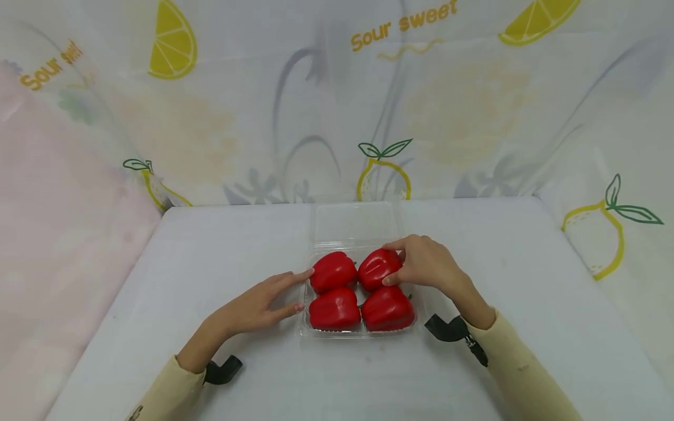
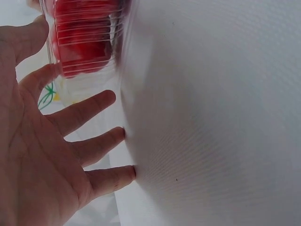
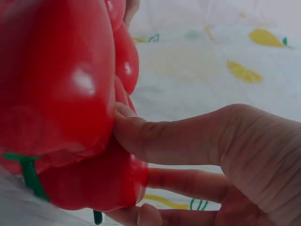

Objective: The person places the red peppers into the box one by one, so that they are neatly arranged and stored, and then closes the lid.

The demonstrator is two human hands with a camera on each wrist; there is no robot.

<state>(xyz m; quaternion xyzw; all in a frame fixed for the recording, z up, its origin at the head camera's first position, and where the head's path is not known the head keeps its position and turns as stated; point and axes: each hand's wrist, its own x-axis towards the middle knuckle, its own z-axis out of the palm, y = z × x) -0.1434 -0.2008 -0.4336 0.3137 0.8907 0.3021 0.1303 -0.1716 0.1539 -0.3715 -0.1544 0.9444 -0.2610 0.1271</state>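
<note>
Several red bell peppers sit two by two in a clear plastic container [image 1: 358,335] with its lid [image 1: 357,222] folded back. My right hand [image 1: 429,264] holds the back right bell pepper [image 1: 377,270] between thumb and fingers. In the right wrist view the thumb of the right hand [image 3: 188,146] lies along that pepper [image 3: 94,183], and the front right pepper [image 3: 61,84] looms close, green stem showing. My left hand [image 1: 253,305] spreads its fingers at the container's left side. From the left wrist, the thumb and index finger of the left hand [image 2: 42,141] meet the ribbed wall [image 2: 89,35].
A white-covered table [image 1: 221,240] carries the container near its middle. Behind it hangs a pale cloth [image 1: 237,117] printed with lemons and lettering. Black wrist mounts [image 1: 447,328] stick out from both sleeves.
</note>
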